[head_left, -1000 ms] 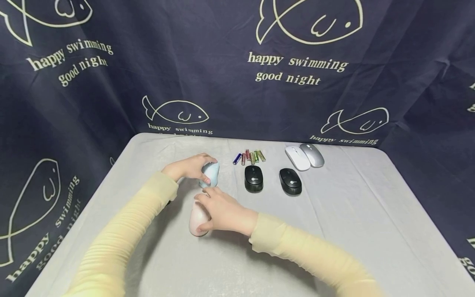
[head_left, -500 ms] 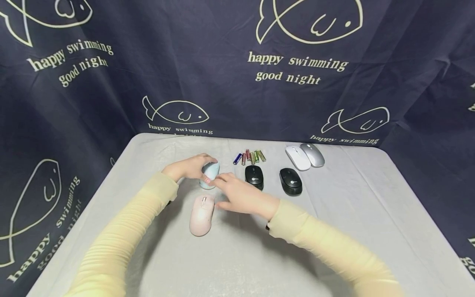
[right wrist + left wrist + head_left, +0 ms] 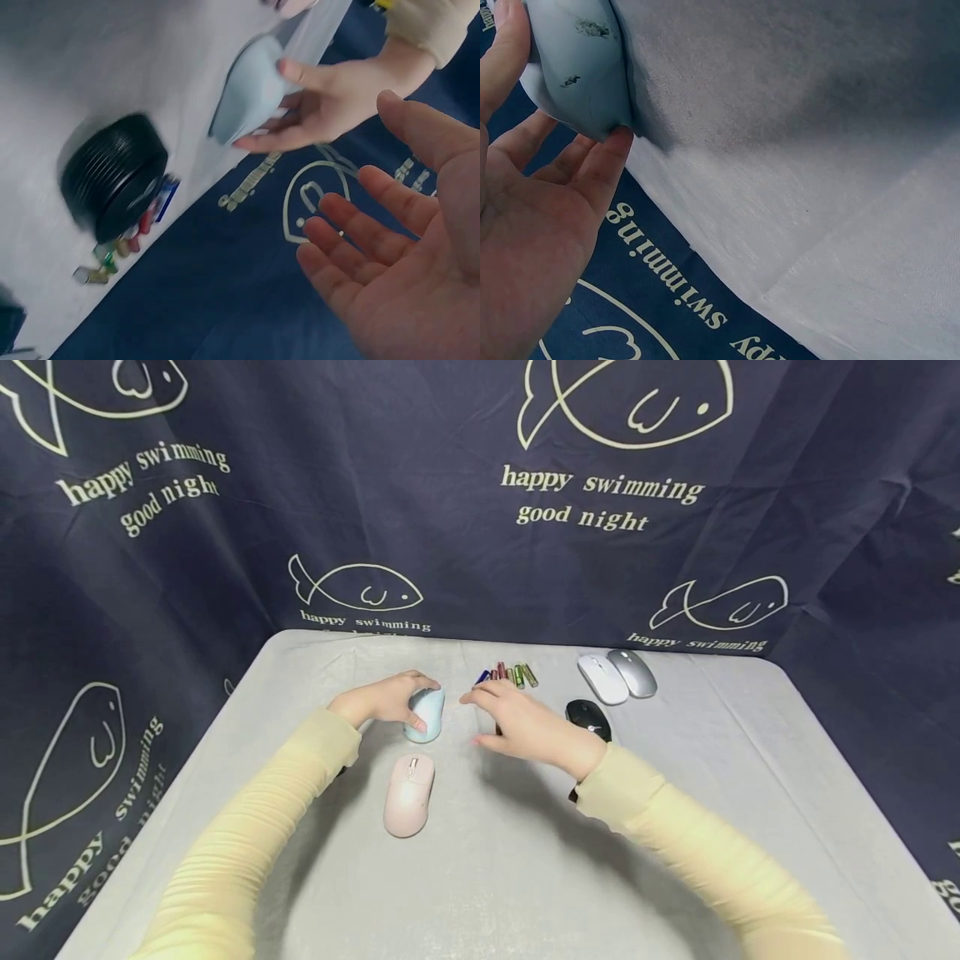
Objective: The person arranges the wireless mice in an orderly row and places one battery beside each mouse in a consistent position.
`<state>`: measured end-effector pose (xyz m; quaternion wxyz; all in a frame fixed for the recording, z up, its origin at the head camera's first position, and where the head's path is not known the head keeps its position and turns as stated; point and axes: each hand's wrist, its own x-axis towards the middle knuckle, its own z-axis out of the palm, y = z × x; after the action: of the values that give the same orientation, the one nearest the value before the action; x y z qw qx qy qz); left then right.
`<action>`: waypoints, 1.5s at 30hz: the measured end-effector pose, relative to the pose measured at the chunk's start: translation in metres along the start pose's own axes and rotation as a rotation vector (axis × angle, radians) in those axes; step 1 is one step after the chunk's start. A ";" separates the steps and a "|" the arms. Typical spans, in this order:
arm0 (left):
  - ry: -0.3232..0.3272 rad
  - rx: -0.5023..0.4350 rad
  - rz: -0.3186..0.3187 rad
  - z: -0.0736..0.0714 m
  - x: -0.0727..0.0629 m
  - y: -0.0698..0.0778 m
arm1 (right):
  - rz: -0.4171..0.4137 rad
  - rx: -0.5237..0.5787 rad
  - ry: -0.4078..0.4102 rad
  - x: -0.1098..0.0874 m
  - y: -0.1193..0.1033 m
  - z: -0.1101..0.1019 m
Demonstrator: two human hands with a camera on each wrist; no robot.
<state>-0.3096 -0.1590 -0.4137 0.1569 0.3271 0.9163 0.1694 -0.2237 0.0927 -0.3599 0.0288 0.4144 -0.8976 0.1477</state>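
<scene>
1. Our right hand (image 3: 528, 727) has come off the pink mouse (image 3: 408, 797), now sitting alone at near left, so we figure that hand's freed up
2. It's over by the left black mouse (image 3: 112, 176), fingers wide, holding nothing
3. Our left hand (image 3: 384, 697) still pinches the light blue mouse (image 3: 430, 717), just beyond the pink one
4. Batteries (image 3: 519, 675) lie farther back

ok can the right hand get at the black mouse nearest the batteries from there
Likely yes: the right hand holds nothing, its fingers look uncurled, and the right wrist view shows nothing blocking the black mouse.
</scene>
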 end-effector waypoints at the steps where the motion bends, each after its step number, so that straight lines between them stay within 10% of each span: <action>1: 0.000 0.000 0.001 0.000 0.000 0.000 | 0.009 -0.005 0.001 -0.001 0.003 -0.001; 45: 0.021 -0.005 0.015 0.000 -0.003 0.001 | 0.295 -0.026 0.127 -0.039 0.131 -0.003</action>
<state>-0.3074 -0.1602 -0.4125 0.1468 0.3319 0.9150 0.1761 -0.2964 0.2023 -0.3957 0.0687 0.2677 -0.9469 0.1646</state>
